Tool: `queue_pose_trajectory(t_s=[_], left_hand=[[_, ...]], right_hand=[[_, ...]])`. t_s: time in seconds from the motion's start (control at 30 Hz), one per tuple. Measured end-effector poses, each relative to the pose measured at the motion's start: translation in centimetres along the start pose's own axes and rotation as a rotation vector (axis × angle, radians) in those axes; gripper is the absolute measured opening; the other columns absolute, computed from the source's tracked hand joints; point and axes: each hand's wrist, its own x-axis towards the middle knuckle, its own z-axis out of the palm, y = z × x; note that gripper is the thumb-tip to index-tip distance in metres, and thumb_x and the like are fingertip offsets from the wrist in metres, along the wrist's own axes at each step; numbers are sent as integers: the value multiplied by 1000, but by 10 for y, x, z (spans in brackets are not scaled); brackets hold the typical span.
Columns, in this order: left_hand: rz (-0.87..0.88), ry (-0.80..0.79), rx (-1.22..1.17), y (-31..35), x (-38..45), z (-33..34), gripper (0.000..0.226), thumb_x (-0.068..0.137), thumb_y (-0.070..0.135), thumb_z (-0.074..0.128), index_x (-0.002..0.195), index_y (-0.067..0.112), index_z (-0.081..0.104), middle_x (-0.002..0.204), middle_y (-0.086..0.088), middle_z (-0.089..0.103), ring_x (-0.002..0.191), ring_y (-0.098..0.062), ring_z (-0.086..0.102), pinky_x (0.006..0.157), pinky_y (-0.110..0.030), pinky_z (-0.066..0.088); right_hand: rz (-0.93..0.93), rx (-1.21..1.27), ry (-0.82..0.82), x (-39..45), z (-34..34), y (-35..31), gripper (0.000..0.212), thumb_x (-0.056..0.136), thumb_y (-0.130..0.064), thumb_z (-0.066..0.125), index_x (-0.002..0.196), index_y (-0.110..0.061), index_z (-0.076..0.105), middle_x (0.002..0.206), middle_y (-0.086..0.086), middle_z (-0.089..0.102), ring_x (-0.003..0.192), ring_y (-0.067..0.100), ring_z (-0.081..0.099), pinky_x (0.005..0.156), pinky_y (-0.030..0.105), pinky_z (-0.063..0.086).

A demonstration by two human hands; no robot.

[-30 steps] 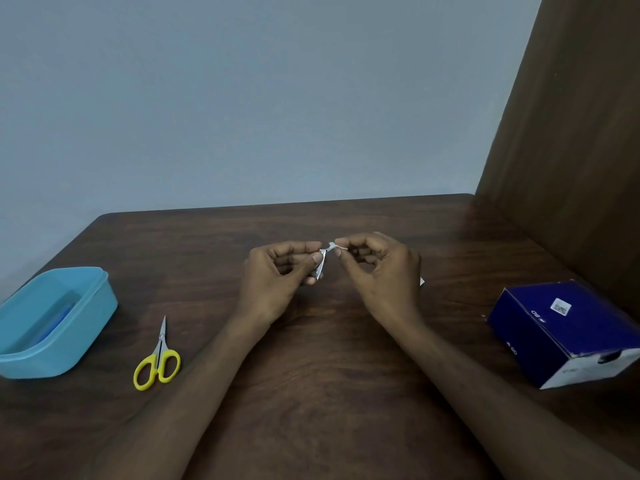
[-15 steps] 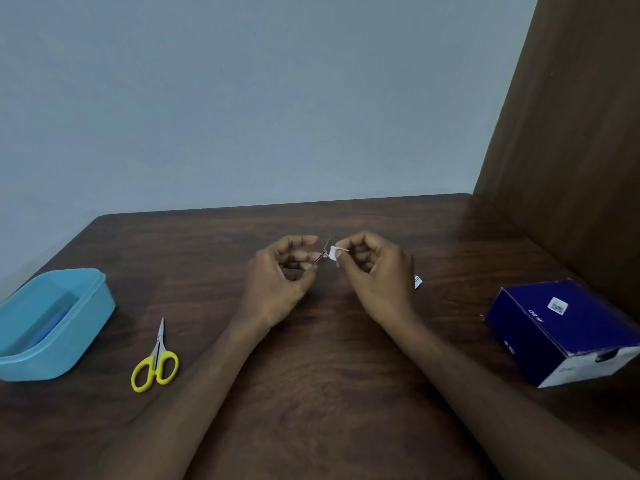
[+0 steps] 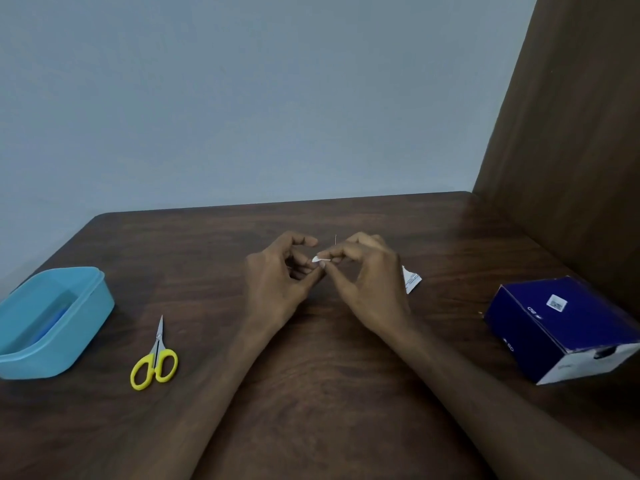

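My two hands meet above the middle of the dark wooden table (image 3: 311, 393). My right hand (image 3: 367, 282) pinches a small white piece (image 3: 317, 259) between thumb and forefinger. A very thin straight strand (image 3: 335, 239) rises just above those fingers. My left hand (image 3: 277, 282) has its fingers curled, and its thumb tip presses against the same white piece from the left. The piece is too small to identify.
A torn white wrapper (image 3: 411, 280) lies on the table behind my right hand. A dark blue cardboard box (image 3: 561, 327) lies at the right. Yellow-handled scissors (image 3: 154, 362) and an open light blue plastic tub (image 3: 52, 323) are at the left. A brown wooden panel (image 3: 571, 133) stands along the right.
The longer pale strip held between both hands a second ago is now only a small white piece at my right fingertips. Both hands stayed at the table's middle.
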Motion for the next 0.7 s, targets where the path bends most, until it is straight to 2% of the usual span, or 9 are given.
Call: queue_pose_trajectory(t_s=[0.1,0.17,0.27,0.33,0.4,0.43,0.57,0.63,0.7], left_hand=[[2,21,16,0,0,0,33,80,17,95,107,19,76,73,12,75,71,1,74,67,-6,52],[-13,33,7,-2,1,1,33,79,15,96,105,18,76,73,9,77,71,3,74,67,-6,52],[-40,55,-23,-4,3,1,31,80,13,95,105,17,77,72,11,75,78,6,75,68,-7,53],[-61,50,-62,-4,4,0,29,82,15,93,107,20,80,75,16,77,80,3,76,71,-11,57],[-85,36,-115,-5,6,-2,25,84,18,92,106,25,83,86,19,80,80,0,75,73,-18,61],[-92,27,-137,-6,6,-2,23,84,19,91,105,27,84,89,18,81,81,-1,74,74,-23,63],[-63,-56,-162,-8,7,-2,17,87,26,89,104,29,85,94,15,83,86,-12,76,82,-35,64],[-55,-89,-184,-9,7,-2,17,88,27,88,105,28,85,95,12,83,87,-19,76,86,-39,63],[-60,-96,-172,-8,6,-1,16,88,28,88,104,29,85,94,13,83,86,-17,75,85,-37,63]], right_hand=[[57,-38,4,1,-1,2,13,88,-21,83,95,-32,83,91,-7,63,97,10,54,85,20,44],[176,18,86,5,-3,4,7,87,-26,85,90,-33,83,93,-9,67,93,3,58,84,16,44],[444,297,205,12,-7,12,7,83,-37,84,83,-31,80,94,-7,79,85,2,70,78,30,54],[590,589,161,16,-10,13,5,87,-25,81,83,-23,79,94,-3,81,89,11,73,79,34,55],[721,921,72,18,-11,9,15,93,-2,71,85,-14,77,88,2,78,88,15,70,79,31,56],[767,1035,28,18,-12,6,17,94,3,67,87,-10,75,86,5,77,87,16,70,80,30,58],[785,1159,-54,18,-11,-1,15,98,4,64,90,-8,70,98,14,78,88,20,75,82,30,63],[750,1137,-18,17,-10,-3,15,97,5,67,89,-7,69,94,15,79,81,19,76,75,28,64],[714,1069,39,16,-9,-2,14,95,6,70,90,-6,67,86,13,78,73,17,74,68,26,61]])
